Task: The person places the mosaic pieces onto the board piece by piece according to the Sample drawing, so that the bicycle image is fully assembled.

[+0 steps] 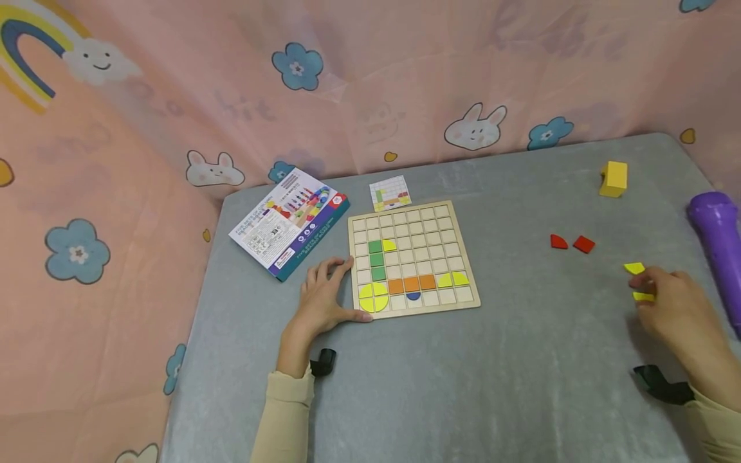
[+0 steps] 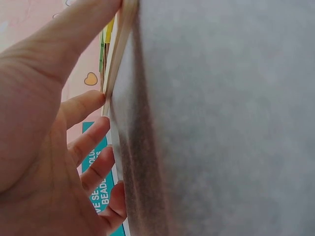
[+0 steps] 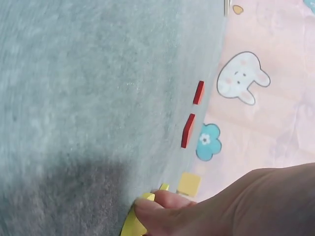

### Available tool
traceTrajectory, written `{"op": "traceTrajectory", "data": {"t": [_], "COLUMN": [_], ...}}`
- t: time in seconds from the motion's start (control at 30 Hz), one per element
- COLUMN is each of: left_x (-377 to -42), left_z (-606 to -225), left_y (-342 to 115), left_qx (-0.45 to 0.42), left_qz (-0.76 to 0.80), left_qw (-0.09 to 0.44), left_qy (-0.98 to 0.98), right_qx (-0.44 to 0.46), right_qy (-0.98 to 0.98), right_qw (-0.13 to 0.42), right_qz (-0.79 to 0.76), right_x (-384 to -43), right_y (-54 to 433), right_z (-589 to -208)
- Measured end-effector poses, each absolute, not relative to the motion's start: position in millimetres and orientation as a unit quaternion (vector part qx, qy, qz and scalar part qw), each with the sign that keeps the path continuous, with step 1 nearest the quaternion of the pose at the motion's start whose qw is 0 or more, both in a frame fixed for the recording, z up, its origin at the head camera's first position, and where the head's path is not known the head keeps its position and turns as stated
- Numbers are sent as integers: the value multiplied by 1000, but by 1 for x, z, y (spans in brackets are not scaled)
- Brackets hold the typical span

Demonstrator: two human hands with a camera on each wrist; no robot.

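The wooden grid board [image 1: 411, 238] lies on the grey table, with green, yellow and orange tiles and a blue half-round tile in its lower and left squares. My left hand [image 1: 324, 299] touches its lower left corner, thumb at the front edge and index finger at the left edge; the left wrist view shows the other fingers [image 2: 88, 142] spread loosely. Far to the right, my right hand [image 1: 677, 305] pinches a yellow tile [image 3: 134, 221] between thumb and finger. Another yellow tile [image 1: 633, 267] lies at the fingertips. Two red tiles [image 1: 584, 244] lie farther back.
A pattern card [image 1: 390, 193] lies behind the board, and a printed box [image 1: 289, 222] to its left. A yellow block [image 1: 613, 179] stands at the back right. A purple microphone-shaped object [image 1: 716, 251] lies along the right edge. Pink curtain [image 1: 370, 83] hangs behind the table.
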State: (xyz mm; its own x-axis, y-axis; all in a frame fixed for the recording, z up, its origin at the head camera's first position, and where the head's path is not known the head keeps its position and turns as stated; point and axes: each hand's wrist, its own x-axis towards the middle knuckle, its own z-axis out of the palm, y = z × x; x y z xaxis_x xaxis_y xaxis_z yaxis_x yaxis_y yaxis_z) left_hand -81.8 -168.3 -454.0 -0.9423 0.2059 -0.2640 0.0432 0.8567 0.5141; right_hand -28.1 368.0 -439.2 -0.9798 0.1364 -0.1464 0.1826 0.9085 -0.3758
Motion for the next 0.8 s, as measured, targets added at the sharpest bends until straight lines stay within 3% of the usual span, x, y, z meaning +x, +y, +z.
{"op": "traceTrajectory", "data": {"t": [0.2, 0.6, 0.8], "left_x": [-81, -82, -82], "left_z": [-454, -454, -455], "left_y": [-168, -168, -168], "left_qx": [65, 64, 63], "left_qz": [259, 259, 256], "left_qw": [159, 156, 157], "left_qy": [950, 951, 952], "right_qx": [78, -98, -149], "right_qy": [974, 949, 936], "right_qw": [62, -48, -32], "right_qz": [-205, -297, -316], "right_x": [-32, -49, -56], "right_y": [361, 277, 239], "right_z": [-437, -445, -445]}}
